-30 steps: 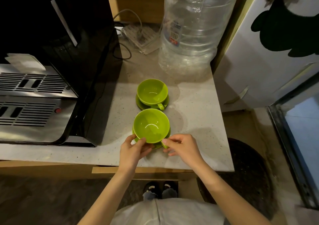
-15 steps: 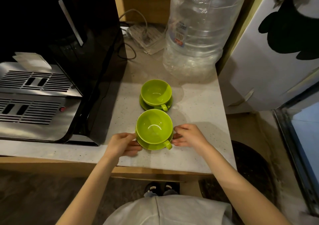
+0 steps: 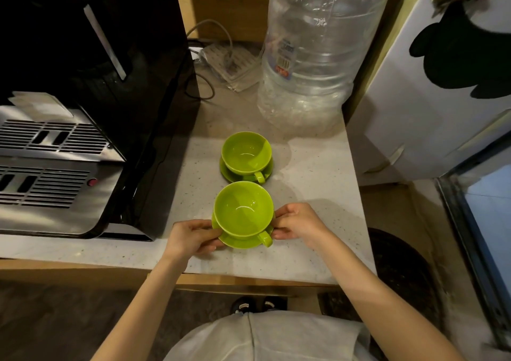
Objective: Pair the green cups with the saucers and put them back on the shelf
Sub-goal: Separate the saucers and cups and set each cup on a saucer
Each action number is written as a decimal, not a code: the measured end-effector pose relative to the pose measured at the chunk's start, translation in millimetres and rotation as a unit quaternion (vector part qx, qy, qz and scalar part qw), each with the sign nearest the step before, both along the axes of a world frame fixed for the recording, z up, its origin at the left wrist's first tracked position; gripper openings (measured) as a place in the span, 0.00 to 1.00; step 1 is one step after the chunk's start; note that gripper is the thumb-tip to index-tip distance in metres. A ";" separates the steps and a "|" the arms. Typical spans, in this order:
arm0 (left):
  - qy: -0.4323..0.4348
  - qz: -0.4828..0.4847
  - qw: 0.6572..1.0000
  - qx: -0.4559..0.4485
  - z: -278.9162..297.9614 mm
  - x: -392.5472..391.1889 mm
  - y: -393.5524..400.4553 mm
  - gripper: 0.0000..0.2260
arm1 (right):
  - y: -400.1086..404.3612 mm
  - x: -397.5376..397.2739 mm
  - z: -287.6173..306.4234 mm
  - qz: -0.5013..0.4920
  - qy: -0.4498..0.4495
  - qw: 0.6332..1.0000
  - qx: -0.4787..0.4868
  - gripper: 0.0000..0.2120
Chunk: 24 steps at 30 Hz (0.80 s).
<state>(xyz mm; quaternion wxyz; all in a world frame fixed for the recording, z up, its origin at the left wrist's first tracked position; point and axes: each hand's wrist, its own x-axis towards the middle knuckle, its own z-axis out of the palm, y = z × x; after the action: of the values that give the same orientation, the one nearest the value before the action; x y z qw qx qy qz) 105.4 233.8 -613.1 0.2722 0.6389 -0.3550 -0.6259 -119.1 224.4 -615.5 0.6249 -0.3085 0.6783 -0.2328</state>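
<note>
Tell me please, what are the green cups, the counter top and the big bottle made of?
Near cup and far cup: probably glazed ceramic, since curved highlights gleam inside; glossy plastic is possible. Counter top: pale speckled surface with a matte look, likely stone or composite. Water bottle: clear thin plastic, see-through and crinkled.

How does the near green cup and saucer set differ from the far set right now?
The near set is gripped at its saucer's edges by the left hand and right hand; the far set is untouched. The near set sits by the counter's front edge; the far set sits nearer the water bottle. Both are empty green cups on matching saucers, handles pointing toward the person and a little right.
</note>
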 end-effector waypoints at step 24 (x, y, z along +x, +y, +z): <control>0.197 0.003 0.962 -0.186 211.1 -73.2 -94.2 0.04 | -51.3 -61.3 213.2 -0.126 -0.204 0.910 -0.339 0.09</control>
<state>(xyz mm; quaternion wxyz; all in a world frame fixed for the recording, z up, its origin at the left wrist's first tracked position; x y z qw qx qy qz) 32.2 139.6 -402.0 0.4530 0.4418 -0.4025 -0.6615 -180.3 173.2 -402.4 0.5728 -0.3592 0.4498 -0.5836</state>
